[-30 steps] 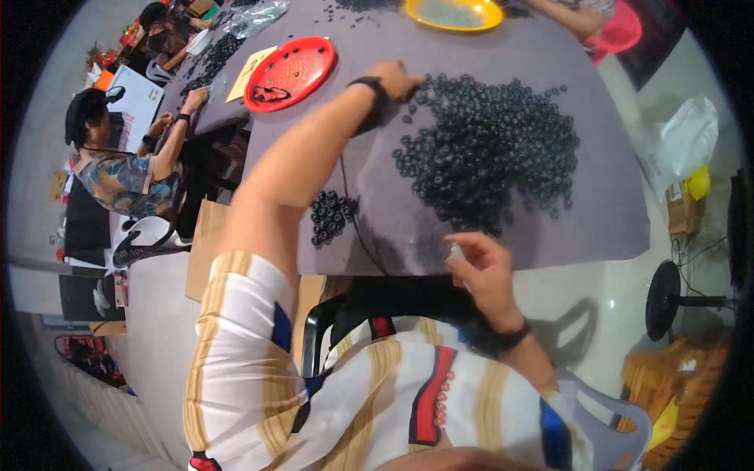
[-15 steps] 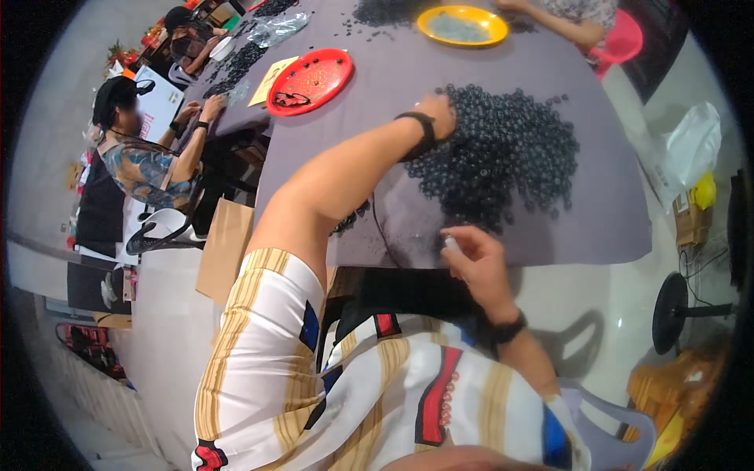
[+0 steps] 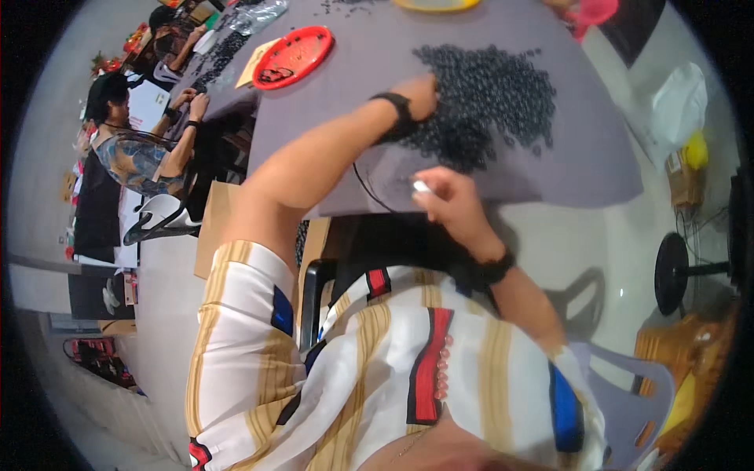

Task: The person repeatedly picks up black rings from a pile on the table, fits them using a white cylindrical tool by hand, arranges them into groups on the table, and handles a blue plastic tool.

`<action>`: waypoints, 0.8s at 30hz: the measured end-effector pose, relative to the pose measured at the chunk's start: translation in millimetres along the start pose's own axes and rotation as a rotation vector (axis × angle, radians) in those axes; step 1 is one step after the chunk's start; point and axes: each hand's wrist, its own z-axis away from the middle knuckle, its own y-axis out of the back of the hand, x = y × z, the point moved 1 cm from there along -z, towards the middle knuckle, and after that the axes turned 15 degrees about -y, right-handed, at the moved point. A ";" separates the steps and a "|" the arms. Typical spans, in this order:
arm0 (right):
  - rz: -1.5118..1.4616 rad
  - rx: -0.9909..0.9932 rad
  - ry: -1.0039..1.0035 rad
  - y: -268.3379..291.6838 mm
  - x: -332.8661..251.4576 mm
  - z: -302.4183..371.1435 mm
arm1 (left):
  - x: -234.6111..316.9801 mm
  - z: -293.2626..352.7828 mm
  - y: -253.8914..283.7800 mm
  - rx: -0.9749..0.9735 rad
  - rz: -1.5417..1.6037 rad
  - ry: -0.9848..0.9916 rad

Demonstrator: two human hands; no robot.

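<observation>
1. At far left, a co-worker sits well apart from your arms.
2. The red tray lies near the left edge of the desk, a few small dark pieces in it; grey cloth stretches between it and the beads.
3. A thin black cord runs to the near edge, below your left forearm.
4. Your left hand is at the left border of the beads; you cannot tell how its fingers stand, since they are mostly hidden.
5. Your right hand is at the near edge, its thumb and fingers pinched on a small white object.
6. The black beads spread loosely over the desk, their lower end close to your right hand and the near edge.
7. A strip of cloth separates them from the right edge, beyond which a white bag stands.
</observation>
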 end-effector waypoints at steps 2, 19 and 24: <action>-0.028 0.021 -0.023 4.6 2.8 -3.3 | 1.6 -1.5 -4.1 0.001 0.021 -0.012; -0.012 -0.043 -0.075 8.1 2.7 -14.2 | -63.7 27.7 3.5 0.007 0.057 0.153; -0.053 -0.042 -0.079 10.0 2.1 -16.5 | -45.9 25.7 -10.3 -0.021 -0.031 0.024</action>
